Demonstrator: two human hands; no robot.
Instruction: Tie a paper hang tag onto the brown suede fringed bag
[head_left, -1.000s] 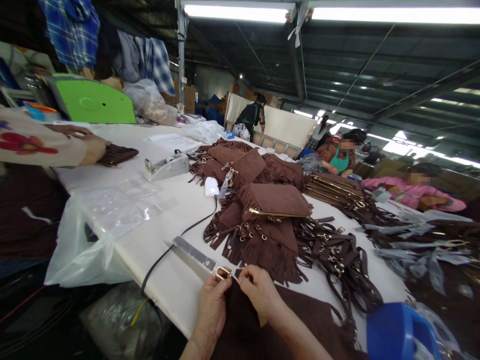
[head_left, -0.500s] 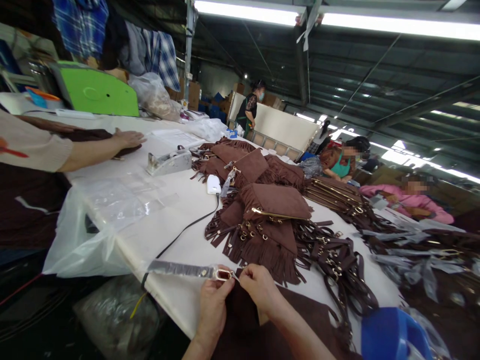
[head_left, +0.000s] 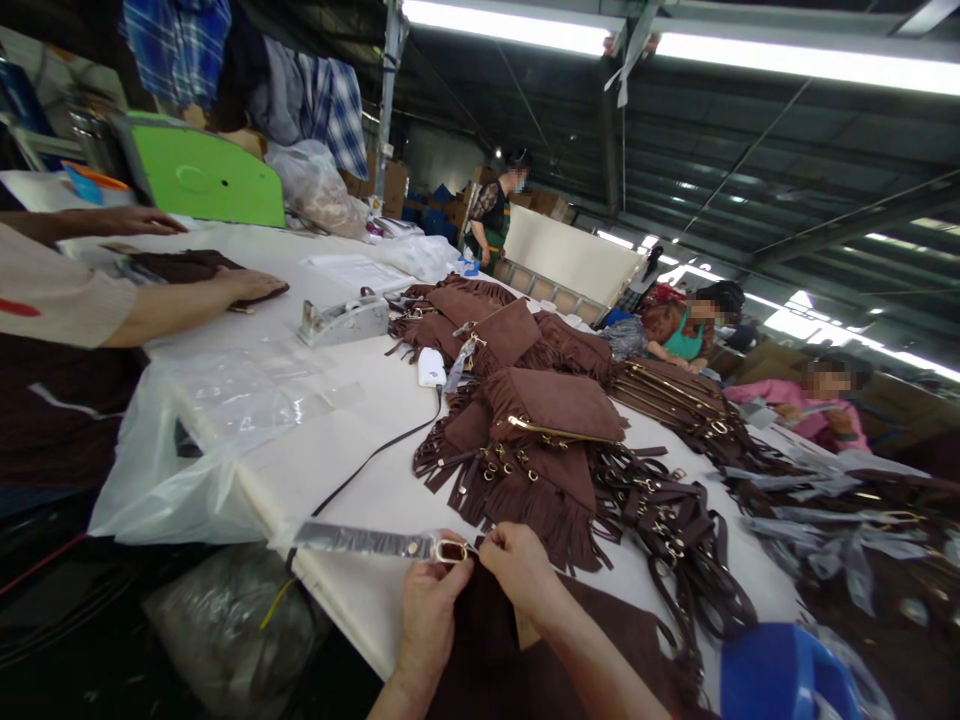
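Note:
A dark strap (head_left: 360,540) in clear plastic wrap stretches leftward over the table edge, with a gold-coloured clasp (head_left: 451,551) at its right end. My left hand (head_left: 427,605) is closed, thumb and fingers pinching the strap at this clasp. Just right of it my right hand (head_left: 517,565) is closed in a pinch at the upper corner of a brown bag (head_left: 600,640); its fingertips hide the exact spot. A small tan tag (head_left: 526,630) hangs on the bag below my right wrist. The bag lies under both forearms, partly out of frame.
Beyond my hands are piled brown fringed bags (head_left: 555,405), with loose dark straps (head_left: 675,540) at their right. A white device (head_left: 431,368) with a black cord, a tape dispenser (head_left: 345,318) and a blue container (head_left: 780,670) stand around. A co-worker's hand (head_left: 259,285) presses brown fabric at left.
My hands stay almost in place at the clasp. The co-worker's far hand at left has lifted back from the brown fabric. The view has shifted slightly.

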